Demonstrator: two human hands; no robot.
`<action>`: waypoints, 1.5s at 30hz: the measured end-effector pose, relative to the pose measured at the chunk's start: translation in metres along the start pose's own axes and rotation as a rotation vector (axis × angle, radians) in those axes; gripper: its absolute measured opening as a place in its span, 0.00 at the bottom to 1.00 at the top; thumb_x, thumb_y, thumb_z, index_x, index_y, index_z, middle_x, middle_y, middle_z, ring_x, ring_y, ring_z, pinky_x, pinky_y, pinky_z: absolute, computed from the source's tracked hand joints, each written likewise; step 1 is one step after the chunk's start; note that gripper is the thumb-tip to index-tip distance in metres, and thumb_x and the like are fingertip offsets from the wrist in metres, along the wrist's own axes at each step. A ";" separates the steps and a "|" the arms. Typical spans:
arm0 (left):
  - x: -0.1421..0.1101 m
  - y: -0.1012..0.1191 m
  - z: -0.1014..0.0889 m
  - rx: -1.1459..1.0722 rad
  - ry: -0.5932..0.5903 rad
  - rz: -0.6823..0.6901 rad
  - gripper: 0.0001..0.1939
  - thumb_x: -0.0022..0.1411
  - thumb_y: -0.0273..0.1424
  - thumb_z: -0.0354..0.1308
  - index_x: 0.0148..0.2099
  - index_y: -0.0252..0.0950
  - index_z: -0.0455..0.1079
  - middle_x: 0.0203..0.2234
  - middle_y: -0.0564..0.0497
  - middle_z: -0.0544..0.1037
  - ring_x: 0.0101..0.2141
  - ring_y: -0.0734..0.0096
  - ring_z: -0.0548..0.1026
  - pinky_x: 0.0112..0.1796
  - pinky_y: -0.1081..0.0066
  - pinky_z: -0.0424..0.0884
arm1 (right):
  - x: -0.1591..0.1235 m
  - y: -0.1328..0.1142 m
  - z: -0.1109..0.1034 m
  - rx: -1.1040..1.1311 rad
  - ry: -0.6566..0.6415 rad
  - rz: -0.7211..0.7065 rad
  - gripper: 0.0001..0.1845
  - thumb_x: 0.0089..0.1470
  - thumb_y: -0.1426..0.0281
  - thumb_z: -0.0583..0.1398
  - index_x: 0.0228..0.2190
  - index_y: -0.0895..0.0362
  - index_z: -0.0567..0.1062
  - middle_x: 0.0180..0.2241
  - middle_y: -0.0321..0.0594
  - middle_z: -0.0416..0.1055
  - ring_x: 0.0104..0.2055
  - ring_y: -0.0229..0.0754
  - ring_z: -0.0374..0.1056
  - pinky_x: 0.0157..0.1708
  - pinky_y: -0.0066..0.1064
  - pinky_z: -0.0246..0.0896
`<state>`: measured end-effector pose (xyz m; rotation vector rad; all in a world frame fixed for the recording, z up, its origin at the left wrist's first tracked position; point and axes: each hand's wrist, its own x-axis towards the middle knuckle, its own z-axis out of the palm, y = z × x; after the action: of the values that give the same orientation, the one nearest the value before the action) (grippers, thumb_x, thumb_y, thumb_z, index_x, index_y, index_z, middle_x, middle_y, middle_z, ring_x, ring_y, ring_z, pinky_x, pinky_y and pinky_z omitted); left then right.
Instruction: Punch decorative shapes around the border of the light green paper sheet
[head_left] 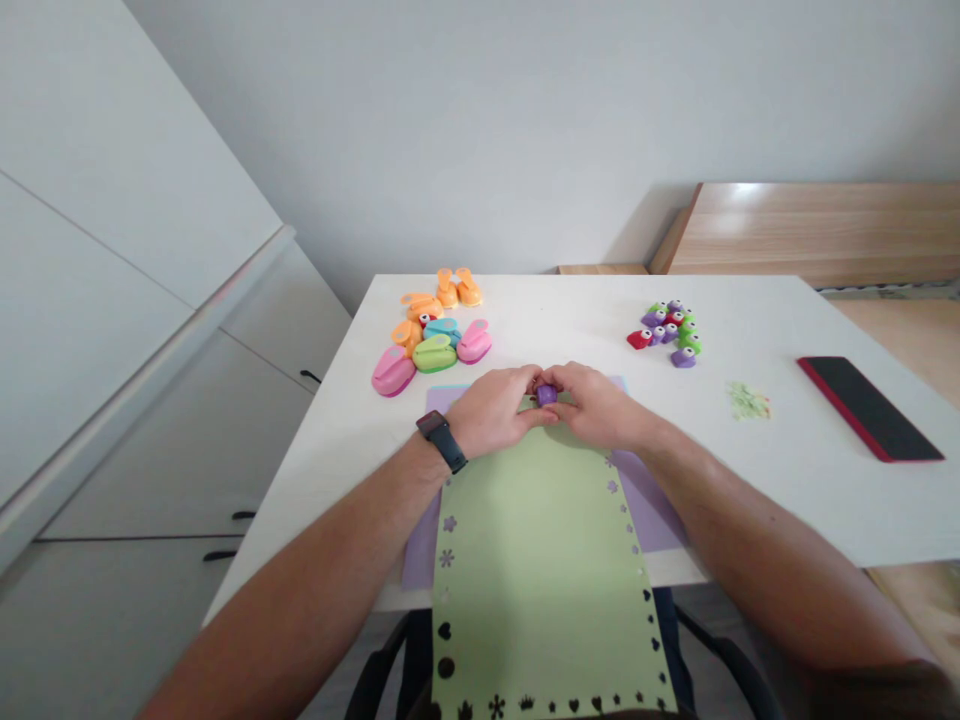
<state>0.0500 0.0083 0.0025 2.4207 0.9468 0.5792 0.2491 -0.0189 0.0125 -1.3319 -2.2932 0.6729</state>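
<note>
My left hand [496,408] and my right hand [596,405] meet at the far edge of a light green paper sheet [544,560]. Both are closed on a small purple paper punch [547,394], which sits on that edge. The green sheet has punched shapes along its left, right and near borders. Under it lies a lilac sheet [651,510]. A dark watch [442,440] is on my left wrist.
On the white table [795,450], a heap of larger punches [435,342] in orange, pink, green and blue lies at the far left. A cluster of small punches [669,330] lies at the far right, with green paper scraps [748,401] and a red-edged phone [868,407] beyond.
</note>
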 end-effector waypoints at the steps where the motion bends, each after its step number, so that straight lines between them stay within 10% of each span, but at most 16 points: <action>1: 0.000 0.000 0.000 0.001 -0.002 0.000 0.19 0.61 0.41 0.67 0.50 0.38 0.72 0.41 0.46 0.81 0.42 0.58 0.80 0.45 0.63 0.74 | 0.000 0.000 0.000 -0.001 -0.003 -0.002 0.11 0.55 0.74 0.61 0.41 0.57 0.76 0.42 0.43 0.78 0.42 0.47 0.71 0.43 0.33 0.61; 32: -0.006 -0.006 -0.002 -0.070 -0.010 -0.010 0.31 0.60 0.45 0.68 0.60 0.38 0.69 0.50 0.45 0.80 0.49 0.58 0.79 0.50 0.63 0.73 | -0.002 -0.001 -0.004 -0.013 0.015 0.043 0.15 0.57 0.70 0.63 0.47 0.55 0.77 0.47 0.44 0.78 0.47 0.49 0.72 0.47 0.36 0.62; 45: -0.011 -0.013 0.003 0.078 0.011 -0.072 0.18 0.71 0.34 0.55 0.58 0.34 0.71 0.52 0.44 0.80 0.49 0.59 0.79 0.50 0.61 0.74 | 0.000 0.009 -0.008 0.142 0.126 0.128 0.13 0.60 0.66 0.61 0.46 0.55 0.77 0.42 0.40 0.77 0.42 0.45 0.71 0.45 0.36 0.64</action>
<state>0.0379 0.0081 -0.0089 2.4429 1.0750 0.5402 0.2598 -0.0136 0.0131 -1.4203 -2.0350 0.7556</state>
